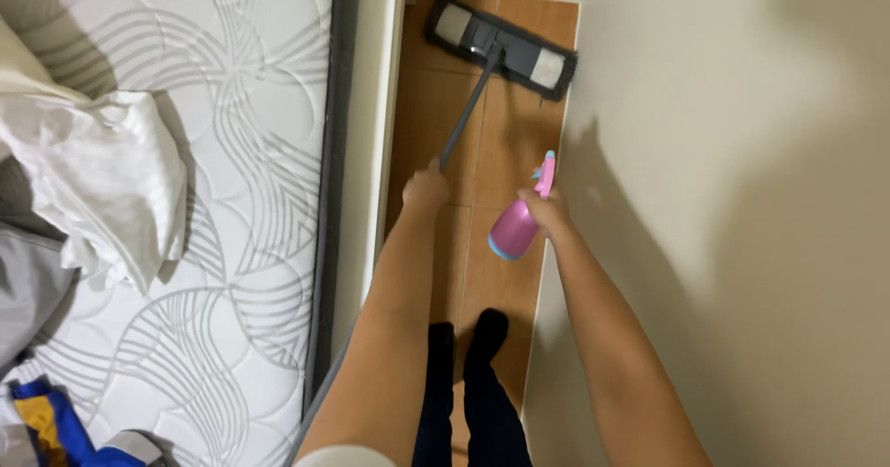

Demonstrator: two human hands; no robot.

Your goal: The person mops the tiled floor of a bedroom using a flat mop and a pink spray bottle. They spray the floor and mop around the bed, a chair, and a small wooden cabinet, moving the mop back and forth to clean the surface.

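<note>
Holding pink spray bottle (513,229), grey mop (501,48)

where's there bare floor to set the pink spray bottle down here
Bare tiles lie between mop head and feet, hemmed by bed frame and wall. Mattress is bare centrally; clothes crowd its left.

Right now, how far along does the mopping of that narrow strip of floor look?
Done: hard to say; the brown tiled floor shows no clear wet or dry patches. In hand: the left hand grips the grey mop handle, its flat mop head resting at the far end by the wall, and the right hand holds a pink spray bottle. Left: cannot tell from this view.
</note>
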